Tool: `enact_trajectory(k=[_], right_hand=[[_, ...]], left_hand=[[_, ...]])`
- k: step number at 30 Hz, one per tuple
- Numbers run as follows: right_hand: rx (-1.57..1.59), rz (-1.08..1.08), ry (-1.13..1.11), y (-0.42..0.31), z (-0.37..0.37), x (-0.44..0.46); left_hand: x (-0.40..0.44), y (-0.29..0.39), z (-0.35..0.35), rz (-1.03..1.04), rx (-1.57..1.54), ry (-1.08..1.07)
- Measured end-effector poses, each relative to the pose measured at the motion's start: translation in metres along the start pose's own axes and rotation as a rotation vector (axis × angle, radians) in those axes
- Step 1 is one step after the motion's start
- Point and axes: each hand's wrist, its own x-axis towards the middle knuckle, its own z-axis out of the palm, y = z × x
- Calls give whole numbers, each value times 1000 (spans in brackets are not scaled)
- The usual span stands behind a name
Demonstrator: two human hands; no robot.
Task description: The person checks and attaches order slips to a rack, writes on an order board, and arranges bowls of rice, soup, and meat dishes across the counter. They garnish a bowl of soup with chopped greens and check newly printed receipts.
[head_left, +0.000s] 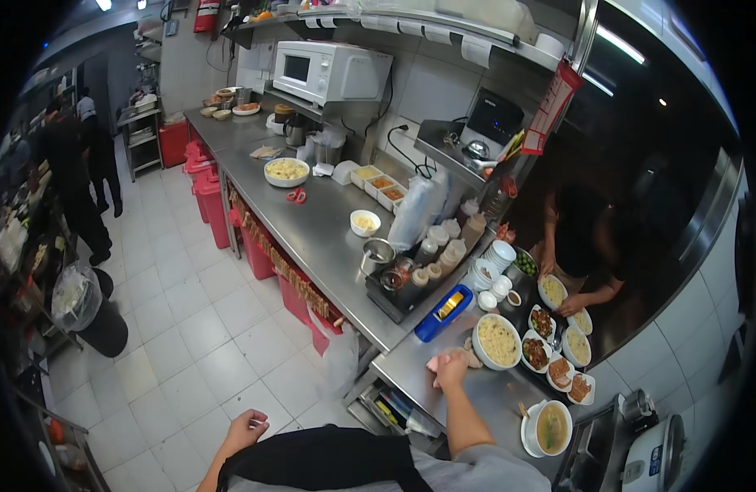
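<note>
My right hand (452,368) is closed on a pale pinkish cloth (434,366), pressed to the steel counter beside a large white bowl of yellowish food (498,341). Just beyond that hand lies a blue holder with a yellow label (444,313). Over the floor, at the front of my dark apron (312,459), hangs my left hand (247,428). Its fingers are loosely curled and slightly apart, and nothing shows in them. A bowl of soup (552,428) sits on a saucer to the right of my right forearm.
Across the pass, another person's hands (571,304) touch bowls beside several filled dishes (560,371). Sauce bottles (448,254) and a metal pot (377,256) stand along the counter (312,225). Red bins (210,205) sit below it. A black trash bin (103,328) and two people are left.
</note>
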Motion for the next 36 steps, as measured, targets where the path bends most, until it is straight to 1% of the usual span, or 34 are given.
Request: enact_trajectory(k=[2,3,5,6,8,9,11,13,14,16,17,19,20,21,23,24,25,28,30,34,36], right_hand=[[-259,-53,-42,-5,20,-4],[-216,-78,-205,-13,16,6],[-124,-125,-532,-21,-19,23],[-2,-14,-724,-18,-38,46],[95,102,-777,-32,-90,92],[62,105,-639,-48,-122,109],[185,-96,-326,-75,-166,150],[357,-93,-185,-118,-194,186],[387,-111,-135,-156,-211,200],[441,-153,-173,-206,-222,233],[404,-223,-191,-238,-229,244],[366,-464,-199,-278,-222,273],[338,-505,-233,-297,-216,287],[311,-545,-264,-314,-210,297],[266,-623,-276,-346,-197,312],[244,-661,-280,-361,-192,318],[207,-672,-297,-373,-187,322],[132,-669,-382,-407,-175,331],[141,-639,-460,-429,-168,339],[91,-581,-557,-472,-152,366],[126,-643,-422,-483,-138,385]], left_hand=[[17,-2,-12,-11,-20,-3],[26,-10,-17,-14,-30,-14],[49,-27,-30,-29,-17,-50],[62,-36,-40,-47,7,-76],[88,-53,-59,-85,69,-131],[105,-55,-69,-101,116,-136],[143,-54,-89,-118,224,-119],[178,-48,-107,-101,315,-76],[195,-43,-115,-83,351,-51],[228,-31,-127,-44,396,-6],[243,-24,-132,-28,406,17],[275,-20,-138,5,405,39],[292,-19,-139,26,404,52],[317,-31,-143,60,373,7],[362,-42,-150,115,391,-9],[384,-30,-158,144,401,-17],[400,-17,-161,150,395,-6],[468,4,-177,377,395,67],[507,40,-195,412,326,98],[581,76,-229,487,284,80],[615,87,-242,507,278,37]])
